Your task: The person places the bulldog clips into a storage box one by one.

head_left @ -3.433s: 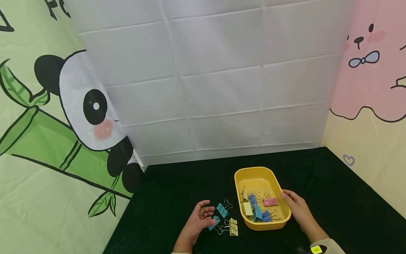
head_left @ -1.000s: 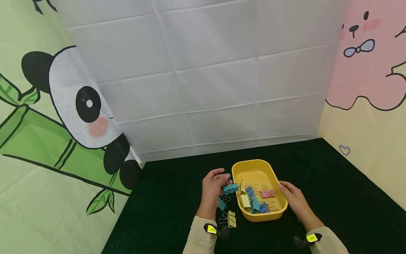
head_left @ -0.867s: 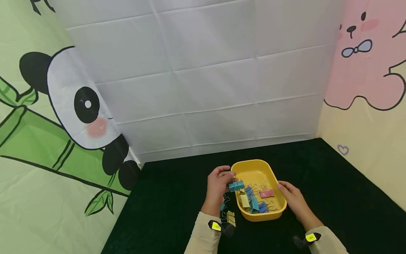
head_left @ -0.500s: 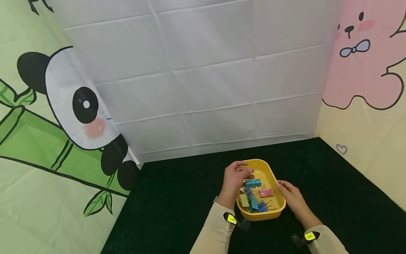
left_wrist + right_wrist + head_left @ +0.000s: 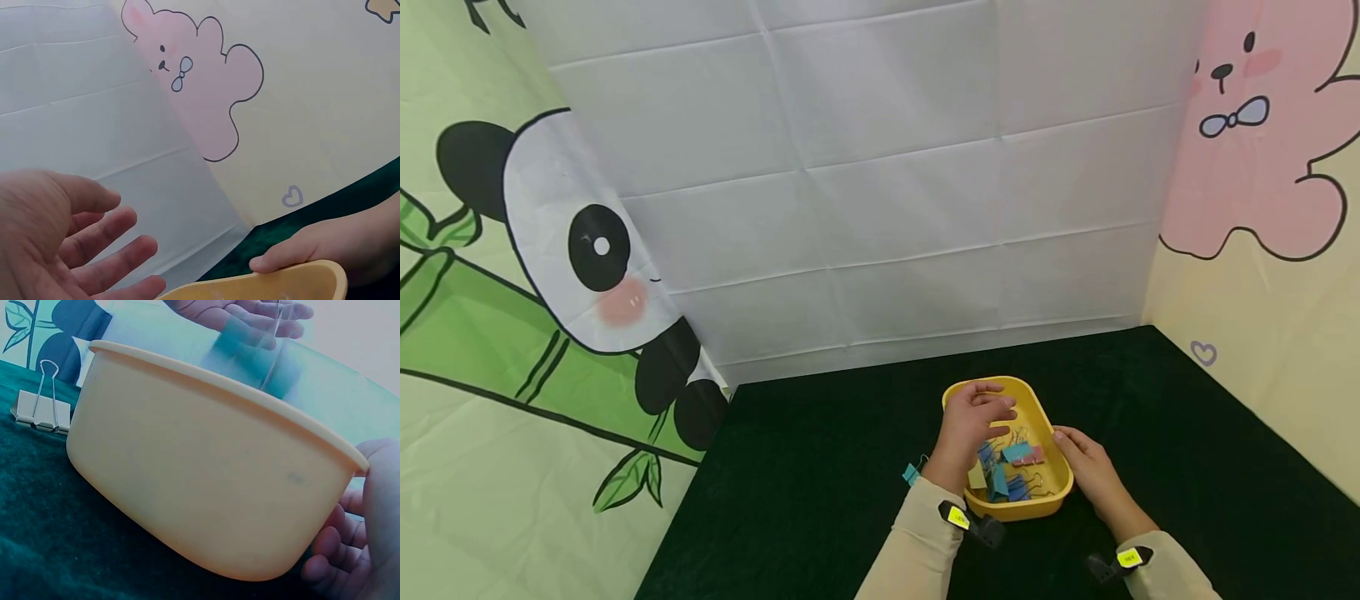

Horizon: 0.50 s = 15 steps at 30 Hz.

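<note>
My left hand (image 5: 966,433) hovers over the yellow plastic tray (image 5: 1022,512), fingers spread and holding nothing. In the right wrist view, a blurred teal binder clip (image 5: 250,359) is just below that hand, above the rim. From the head, a teal clip (image 5: 1017,452) overlaps a pink clip (image 5: 1037,456) inside the tray. Blue clips (image 5: 1018,488), another teal clip (image 5: 997,483) and a yellow clip (image 5: 976,477) lie around them. My right hand (image 5: 1097,475) grips the tray's right rim, thumb on top and fingers curled against the outer wall.
Left of the tray, a teal clip (image 5: 912,473) lies on the dark green cloth (image 5: 805,483), partly behind my left forearm. A pale yellow clip (image 5: 44,412) stands beside the tray in the right wrist view. White and printed cloth walls (image 5: 880,208) enclose the table.
My left hand picked up a teal clip from the cloth, carried it right over the tray and let it go. My right hand keeps its grip on the rim.
</note>
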Tool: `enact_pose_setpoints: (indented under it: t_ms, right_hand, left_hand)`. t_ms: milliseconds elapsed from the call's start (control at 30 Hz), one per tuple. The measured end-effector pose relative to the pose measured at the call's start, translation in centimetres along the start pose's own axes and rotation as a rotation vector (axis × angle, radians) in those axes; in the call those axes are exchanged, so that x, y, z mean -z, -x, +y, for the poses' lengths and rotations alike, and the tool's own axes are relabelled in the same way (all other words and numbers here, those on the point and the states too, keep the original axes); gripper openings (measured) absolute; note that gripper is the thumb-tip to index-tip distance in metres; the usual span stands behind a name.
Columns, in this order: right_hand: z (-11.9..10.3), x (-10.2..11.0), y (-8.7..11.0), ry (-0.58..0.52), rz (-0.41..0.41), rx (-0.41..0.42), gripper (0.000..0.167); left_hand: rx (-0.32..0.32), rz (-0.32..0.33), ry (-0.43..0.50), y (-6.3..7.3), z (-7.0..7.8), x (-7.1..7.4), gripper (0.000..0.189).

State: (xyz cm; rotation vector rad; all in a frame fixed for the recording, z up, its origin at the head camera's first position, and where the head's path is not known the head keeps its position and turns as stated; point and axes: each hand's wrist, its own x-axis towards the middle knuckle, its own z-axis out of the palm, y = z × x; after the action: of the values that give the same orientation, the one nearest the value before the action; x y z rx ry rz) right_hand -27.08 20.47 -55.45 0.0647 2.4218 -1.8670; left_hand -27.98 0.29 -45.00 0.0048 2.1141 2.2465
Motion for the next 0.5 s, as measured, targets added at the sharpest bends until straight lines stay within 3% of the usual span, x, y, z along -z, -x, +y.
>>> enact_pose_setpoints:
  t_ms: [200, 500]
  right_hand:
    - [-0.1, -0.1, 0.0, 0.011, -0.001, 0.0, 0.071]
    - [-0.1, 0.0, 0.1, 0.003, -0.01, 0.002, 0.073]
  left_hand:
    - [-0.061, 0.029, 0.073, -0.1, 0.7, 1.6, 0.025]
    - [-0.114, 0.063, 0.15, -0.1, 1.5, 5.1, 0.022]
